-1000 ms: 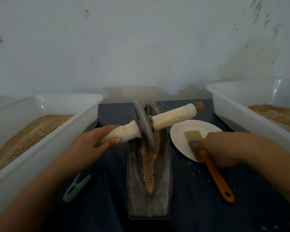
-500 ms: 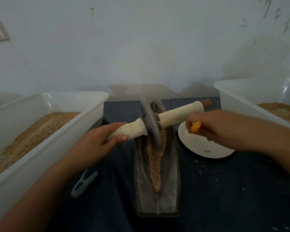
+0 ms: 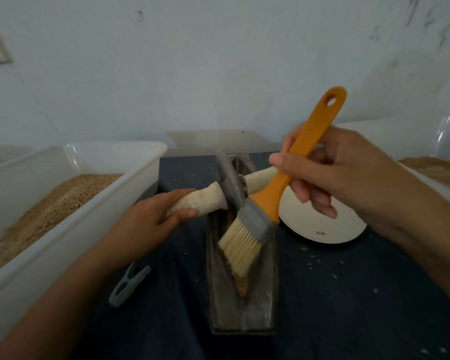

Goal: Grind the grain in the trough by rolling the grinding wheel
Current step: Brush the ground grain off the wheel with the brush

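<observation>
Now, listed left to right.

Left tub (image 3: pixel 94 162): white plastic, holding tan grain (image 3: pixel 52 203); place unchanged. No label or writing on it.

Clip (image 3: pixel 129 284): pale green, flat on the dark worktop (image 3: pixel 348 307) near the left forearm; unmoved.

Left hand (image 3: pixel 151 219): curled round the left end of the pale handle (image 3: pixel 205 200), gripping it as it did a second ago.

Wheel (image 3: pixel 230 181): grey disc on that handle, standing tilted in the far part of the trough (image 3: pixel 242 318), in the same spot as before; it reads as parked, not rolling.

Grain in trough (image 3: pixel 242 285): a narrow tan strip along the channel, partly hidden by bristles.

Brush (image 3: pixel 278 193): orange handle, grey ferrule, pale bristles. The main change: a second ago it lay on the plate; now it is lifted and angled, bristles down over the trough just beside the wheel, whether touching the grain cannot be told.

Right hand (image 3: pixel 338 172): fingers and thumb pinch the brush handle at mid-length.

Plate (image 3: pixel 322 229): white, bare but for a few specks, right of the trough.

Right tub (image 3: pixel 426 178): white, with more tan grain, mostly cut off.

Judgement: grinding is paused to sweep grain back under the wheel, or off it; rolling likely resumes after.

Writing: no brand, label or readable text anywhere.
</observation>
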Available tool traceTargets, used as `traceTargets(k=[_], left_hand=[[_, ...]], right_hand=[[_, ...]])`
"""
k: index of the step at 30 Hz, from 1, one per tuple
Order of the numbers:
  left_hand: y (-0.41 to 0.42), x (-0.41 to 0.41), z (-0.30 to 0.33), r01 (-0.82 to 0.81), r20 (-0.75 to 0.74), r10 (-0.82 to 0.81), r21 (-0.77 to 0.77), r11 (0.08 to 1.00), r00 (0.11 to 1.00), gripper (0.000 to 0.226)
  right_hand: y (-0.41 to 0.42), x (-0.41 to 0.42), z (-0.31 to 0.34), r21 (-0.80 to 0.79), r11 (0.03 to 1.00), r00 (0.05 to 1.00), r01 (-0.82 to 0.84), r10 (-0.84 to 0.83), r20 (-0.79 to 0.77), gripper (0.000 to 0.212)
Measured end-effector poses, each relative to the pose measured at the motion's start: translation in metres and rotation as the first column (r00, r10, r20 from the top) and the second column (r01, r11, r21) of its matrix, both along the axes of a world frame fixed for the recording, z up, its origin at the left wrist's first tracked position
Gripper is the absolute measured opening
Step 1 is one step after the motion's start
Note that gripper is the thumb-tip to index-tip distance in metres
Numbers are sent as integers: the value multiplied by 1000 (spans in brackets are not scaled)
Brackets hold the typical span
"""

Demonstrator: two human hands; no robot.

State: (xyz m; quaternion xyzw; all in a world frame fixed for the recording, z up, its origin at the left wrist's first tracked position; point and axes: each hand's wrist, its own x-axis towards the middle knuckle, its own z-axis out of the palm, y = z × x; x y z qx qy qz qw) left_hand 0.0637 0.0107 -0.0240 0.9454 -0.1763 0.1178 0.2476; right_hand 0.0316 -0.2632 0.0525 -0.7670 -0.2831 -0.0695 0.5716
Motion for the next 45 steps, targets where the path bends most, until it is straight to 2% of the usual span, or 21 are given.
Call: traceTargets(k=[4, 9, 14, 19, 23, 29, 35, 38, 42, 45], left_hand=[[0, 0, 0, -8, 7, 8, 2, 1000, 1000, 61], [-1, 0, 1, -14, 8, 14, 18, 1000, 1000, 59], [-1, 0, 1, -13, 11, 13, 16, 1000, 1000, 60], [-2, -3, 2, 2, 16, -2, 10, 1000, 1000, 72], [-3, -3, 3, -10, 11, 10, 21, 1000, 1000, 68], [-4, -3, 4, -17, 13, 16, 25, 1000, 1000, 66], [-3, -3, 2, -25, 8, 25, 23, 999, 1000, 66], [-1, -2, 1, -22, 2, 22, 25, 999, 1000, 65], [-2, -2, 1, -31, 0, 31, 38, 999, 1000, 62], [-3, -3, 2, -37, 3, 37, 48, 998, 999, 62]], right_hand=[[1, 4, -3, 75, 990, 972, -119, 132, -194, 25], [-3, 10, -3, 114, 975, 937, -189, 214, -277, 21], [-4, 16, -7, 111, 982, 939, -152, 178, -295, 23], [-11, 17, -1, 172, 955, 910, -241, 284, -302, 26], [-7, 16, -2, 196, 974, 971, -113, 150, -185, 30], [1, 12, -9, 0, 989, 964, -149, 146, -224, 37], [14, 23, -32, -143, 984, 957, -104, 60, -285, 38], [18, 23, -35, -197, 980, 990, -28, 0, -140, 32], [13, 15, -24, -221, 968, 966, 123, -66, 248, 31], [9, 9, -17, -209, 976, 950, 69, 0, 312, 32]])
